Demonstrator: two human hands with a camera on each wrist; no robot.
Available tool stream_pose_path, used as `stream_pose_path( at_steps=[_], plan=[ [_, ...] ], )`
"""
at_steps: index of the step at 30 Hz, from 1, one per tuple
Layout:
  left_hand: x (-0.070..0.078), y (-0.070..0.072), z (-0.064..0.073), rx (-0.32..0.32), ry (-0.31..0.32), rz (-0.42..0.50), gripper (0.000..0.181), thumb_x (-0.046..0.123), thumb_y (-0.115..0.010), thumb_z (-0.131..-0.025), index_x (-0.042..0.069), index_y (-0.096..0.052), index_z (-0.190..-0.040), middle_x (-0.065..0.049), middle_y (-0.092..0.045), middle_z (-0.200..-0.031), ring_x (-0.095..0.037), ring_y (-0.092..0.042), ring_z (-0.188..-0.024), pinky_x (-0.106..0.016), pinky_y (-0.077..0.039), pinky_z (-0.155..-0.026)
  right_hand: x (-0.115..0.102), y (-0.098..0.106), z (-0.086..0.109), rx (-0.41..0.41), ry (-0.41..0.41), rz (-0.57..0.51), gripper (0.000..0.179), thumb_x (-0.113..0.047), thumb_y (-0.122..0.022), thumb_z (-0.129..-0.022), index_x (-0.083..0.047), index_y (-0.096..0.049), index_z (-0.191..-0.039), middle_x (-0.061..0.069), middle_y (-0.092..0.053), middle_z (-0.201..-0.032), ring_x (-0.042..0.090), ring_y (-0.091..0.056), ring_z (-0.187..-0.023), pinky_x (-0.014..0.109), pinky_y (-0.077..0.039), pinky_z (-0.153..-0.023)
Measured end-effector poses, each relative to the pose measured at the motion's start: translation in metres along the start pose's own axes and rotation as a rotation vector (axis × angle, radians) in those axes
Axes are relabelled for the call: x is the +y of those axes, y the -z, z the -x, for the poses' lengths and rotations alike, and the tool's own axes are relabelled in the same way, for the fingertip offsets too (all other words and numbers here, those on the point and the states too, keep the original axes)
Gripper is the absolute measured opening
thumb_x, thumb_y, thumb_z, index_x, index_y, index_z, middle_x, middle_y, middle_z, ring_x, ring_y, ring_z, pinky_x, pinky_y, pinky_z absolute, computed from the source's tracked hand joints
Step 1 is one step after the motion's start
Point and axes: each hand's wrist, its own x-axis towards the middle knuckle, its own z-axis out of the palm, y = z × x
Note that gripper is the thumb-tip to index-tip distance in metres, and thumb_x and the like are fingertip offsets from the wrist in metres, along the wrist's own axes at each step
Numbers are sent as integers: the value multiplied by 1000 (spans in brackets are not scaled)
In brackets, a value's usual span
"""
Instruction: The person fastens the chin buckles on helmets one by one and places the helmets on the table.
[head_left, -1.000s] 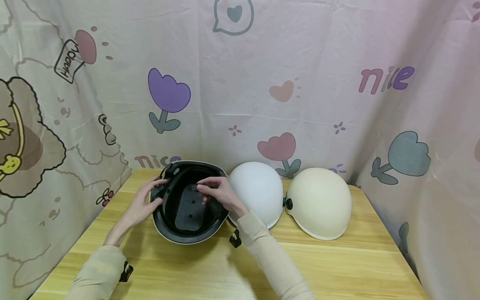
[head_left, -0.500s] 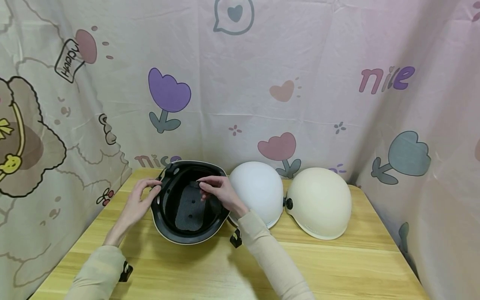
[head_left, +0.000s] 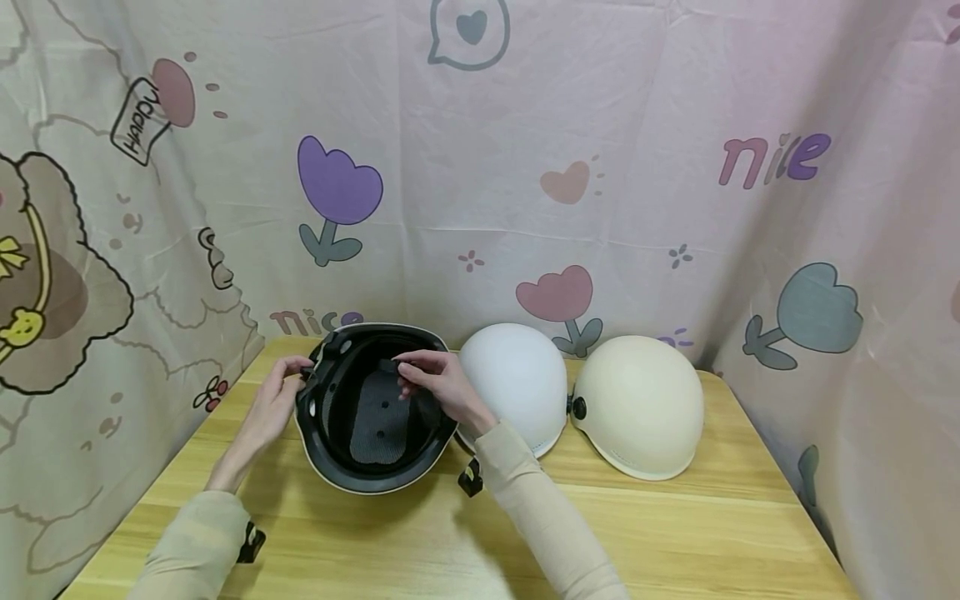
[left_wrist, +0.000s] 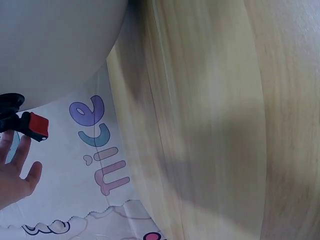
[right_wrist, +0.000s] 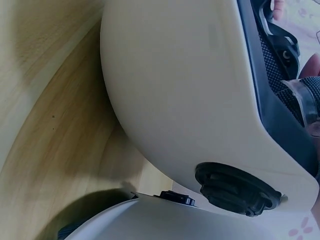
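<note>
A pale helmet (head_left: 367, 482) lies upside down on the table, its black lining facing up. My left hand (head_left: 273, 407) is at its left rim, thumb and index finger pinching a black buckle with a red end (left_wrist: 38, 126). In the left wrist view this buckle hangs beside a black knob (left_wrist: 11, 102) on the shell. My right hand (head_left: 442, 385) reaches over the opening and pinches a dark strap piece (head_left: 388, 366). A textured black strap with a clear plastic loop (right_wrist: 301, 100) shows in the right wrist view.
A white helmet (head_left: 512, 387) stands right beside the upturned one, and a cream helmet (head_left: 641, 408) with a black side knob (head_left: 577, 407) beyond it. All are on the wooden table (head_left: 600, 533). A printed curtain (head_left: 465, 150) hangs behind.
My left hand has shifted left from the helmet's inner rim to its outer side with the buckle. The helmet has moved slightly left. My right hand stays almost still.
</note>
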Motion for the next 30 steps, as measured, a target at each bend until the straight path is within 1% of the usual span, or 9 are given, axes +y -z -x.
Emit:
stream_pose_path(
  at_steps=[3, 7, 11, 13, 19, 22, 25, 27, 30],
  plan=[
    [2, 1, 1, -9, 4, -6, 30, 8, -40, -103, 2, -54, -128, -23, -55, -135, -11, -49, -102, -17, -33, -80, -1, 0, 0, 3, -5, -4, 30, 2, -55, -101, 19, -57, -125, -7, -69, -77, 6, -66, -66, 27, -62, -69],
    [2, 3, 1, -41, 17, -19, 33, 12, -36, -105, 3, -55, -130, -22, -52, -144, -27, -46, -113, -21, -31, -85, -2, -1, 1, 6, -13, -14, 31, 2, -54, -101, 19, -56, -126, -7, -69, -78, 7, -66, -65, 27, -62, -69],
    [1, 4, 0, -51, -1, -39, 37, 11, -33, -106, 6, -58, -133, -20, -53, -144, -6, -50, -107, -18, -34, -85, -3, -2, 1, 1, -14, -23, 31, 3, -54, -100, 20, -55, -126, -7, -69, -78, 7, -66, -66, 26, -62, -70],
    [1, 4, -1, -43, -20, -46, 38, 9, -34, -105, 7, -61, -131, -20, -54, -143, -2, -51, -105, -15, -35, -85, -3, -3, 0, -4, -14, -23, 31, 3, -54, -101, 20, -55, -126, -7, -68, -78, 6, -66, -66, 26, -62, -71],
    [1, 2, -1, 28, -28, -35, 31, 9, -44, -103, 4, -68, -123, -20, -58, -134, -25, -50, -121, -13, -33, -87, -4, -2, 1, -7, -11, -22, 30, 3, -54, -100, 20, -55, -125, -7, -68, -77, 6, -65, -66, 25, -62, -71],
    [0, 0, 0, 83, -20, -26, 27, 13, -50, -103, 4, -71, -117, -15, -62, -127, -5, -53, -117, -10, -34, -89, -3, -1, 1, -7, -6, -26, 30, 3, -54, -100, 21, -55, -125, -7, -68, -77, 6, -65, -66, 26, -62, -71],
    [0, -2, 0, 136, -18, -13, 22, 15, -56, -101, 5, -73, -112, 0, -64, -117, 18, -49, -103, -6, -36, -89, -2, 0, 2, -6, -1, -38, 31, 4, -54, -100, 22, -54, -125, -7, -68, -77, 6, -65, -66, 26, -62, -71],
    [0, -3, 0, 158, -22, 1, 21, 13, -58, -99, 4, -73, -111, 13, -62, -112, 23, -50, -98, -5, -38, -88, -2, 1, 3, -7, 4, -49, 31, 3, -54, -100, 23, -53, -124, -6, -68, -77, 6, -65, -66, 27, -62, -71],
    [3, -4, -1, 189, -9, 13, 21, 9, -56, -98, 4, -72, -111, 25, -56, -108, 19, -54, -93, -4, -41, -83, -1, 2, 3, -11, 11, -60, 32, 3, -54, -100, 23, -52, -125, -6, -68, -77, 6, -65, -66, 28, -63, -71]
  ],
)
